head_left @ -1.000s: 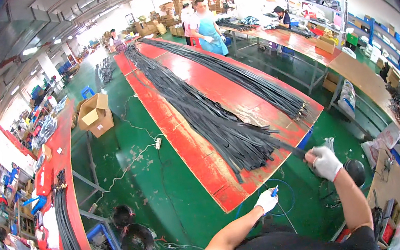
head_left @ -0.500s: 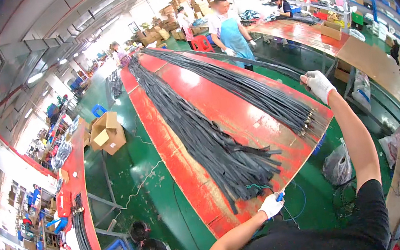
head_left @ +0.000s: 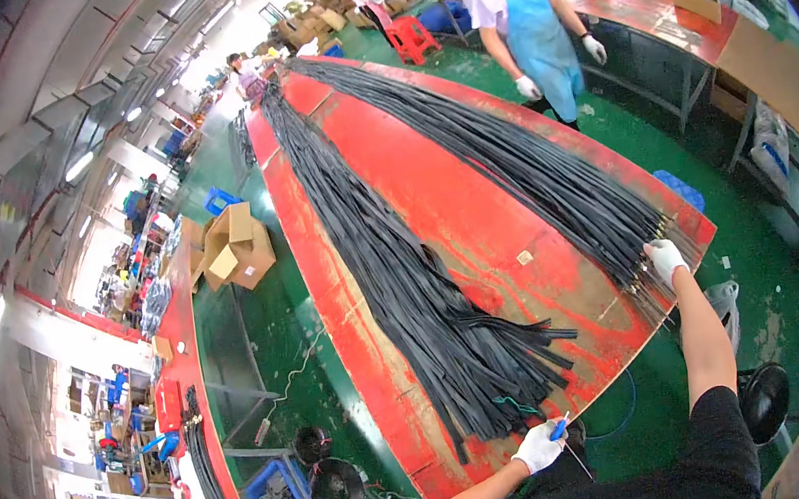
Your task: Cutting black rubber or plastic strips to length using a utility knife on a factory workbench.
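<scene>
My left hand [head_left: 539,448], in a white glove, is closed round a blue-handled tool [head_left: 558,427] with a thin metal shaft, at the near edge of the red table [head_left: 404,360]. Close beyond it lie the loose ends of a bundle of flat black sleeves [head_left: 396,300], with a bit of green cord on them. On the table's right side, my gloved right hand [head_left: 664,260] has its fingers closed at the tips of a bundle of long black cables [head_left: 509,159] with metallic ends. Its fingertips partly hide the cable end there.
A co-worker in a blue apron [head_left: 538,39] stands beyond the table's right side. An open cardboard box [head_left: 238,250] lies left of it, with black buckets [head_left: 335,485] and a blue crate [head_left: 275,493] nearer. A red stool [head_left: 410,38] stands further back.
My right hand has come down from the raised black cable to the bundle's near ends. My left hand still holds the tool. The co-worker appears closer and has turned.
</scene>
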